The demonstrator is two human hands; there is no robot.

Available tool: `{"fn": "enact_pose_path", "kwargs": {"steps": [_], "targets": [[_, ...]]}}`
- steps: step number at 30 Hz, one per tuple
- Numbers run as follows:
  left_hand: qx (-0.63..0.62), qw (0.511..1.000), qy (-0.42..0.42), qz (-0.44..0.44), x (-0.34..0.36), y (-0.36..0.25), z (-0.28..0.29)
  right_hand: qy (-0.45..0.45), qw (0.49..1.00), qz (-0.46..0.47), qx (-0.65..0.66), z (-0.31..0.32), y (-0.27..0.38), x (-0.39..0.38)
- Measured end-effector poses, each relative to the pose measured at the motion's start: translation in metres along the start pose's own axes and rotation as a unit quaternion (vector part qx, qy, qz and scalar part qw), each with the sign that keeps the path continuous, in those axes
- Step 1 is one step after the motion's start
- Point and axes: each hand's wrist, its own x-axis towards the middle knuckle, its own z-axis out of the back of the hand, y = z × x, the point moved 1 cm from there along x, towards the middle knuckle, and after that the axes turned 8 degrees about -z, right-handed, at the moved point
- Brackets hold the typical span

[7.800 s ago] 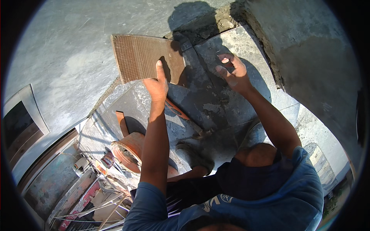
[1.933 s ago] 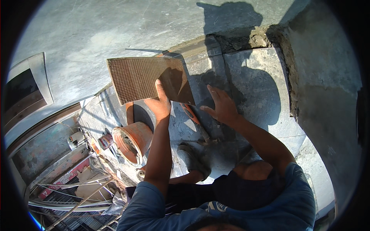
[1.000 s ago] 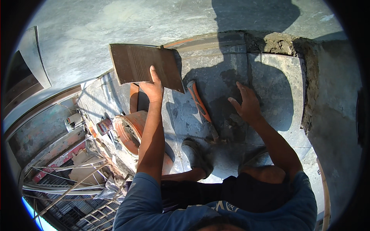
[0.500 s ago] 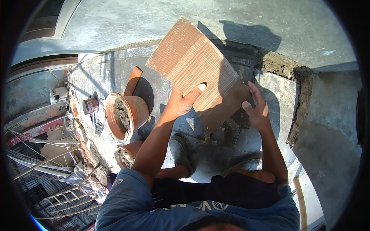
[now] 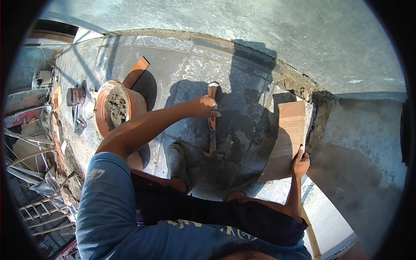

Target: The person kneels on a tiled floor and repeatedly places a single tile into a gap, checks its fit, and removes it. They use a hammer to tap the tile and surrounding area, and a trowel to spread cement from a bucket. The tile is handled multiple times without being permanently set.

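My left hand [image 5: 203, 107] reaches across to the middle of the floor, its fingers closed round the handle of a hammer [image 5: 212, 125]. The hammer has an orange and black grip, and its head lies toward me on the dark floor tiles. My right hand [image 5: 301, 162] grips the right edge of a brown tile [image 5: 288, 134]. The ribbed back of this tile is turned up, partly in shadow. It is tilted beside the rough mortar edge at the right.
At the left stands an orange bucket [image 5: 99, 110] of grey mortar, with an orange strip [image 5: 136, 73] behind it. A small can [image 5: 76, 96] is farther left. A grey wall [image 5: 277, 30] rises ahead, and rough mortar [image 5: 299, 82] runs along its foot. My boot [image 5: 177, 162] is near the hammer.
My left hand has let go of the tile and taken hold of the hammer handle. The tile has moved down and right, now in my right hand, which was open beside it.
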Motion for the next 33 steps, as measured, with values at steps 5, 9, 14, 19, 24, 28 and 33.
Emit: {"fn": "enact_pose_path", "kwargs": {"steps": [5, 9, 14, 19, 24, 28, 33], "targets": [[0.151, 0.956, 0.165, 0.192, -0.079, 0.04, 0.057, 0.018, 0.995, -0.037, -0.093, -0.015, 0.04, -0.002], [0.185, 0.94, 0.175, 0.226, -0.093, 0.023, 0.075, -0.006, 0.992, -0.062, -0.107, -0.033, 0.042, 0.012], [0.189, 0.952, 0.133, 0.201, -0.102, 0.01, 0.097, 0.042, 0.987, -0.122, -0.092, -0.039, 0.044, 0.017], [0.206, 0.941, 0.124, 0.237, -0.095, -0.01, 0.115, 0.021, 0.992, -0.109, -0.054, -0.044, 0.039, 0.013], [0.213, 0.938, 0.109, 0.252, -0.097, -0.01, 0.126, -0.045, 0.998, -0.003, -0.036, -0.053, 0.027, 0.009], [0.221, 0.93, 0.072, 0.286, -0.067, 0.012, 0.128, -0.126, 0.985, 0.1, -0.061, -0.065, 0.011, 0.018], [0.188, 0.934, -0.063, 0.297, -0.024, 0.083, 0.098, -0.126, 0.974, 0.156, -0.103, -0.054, 0.028, 0.007]]}}
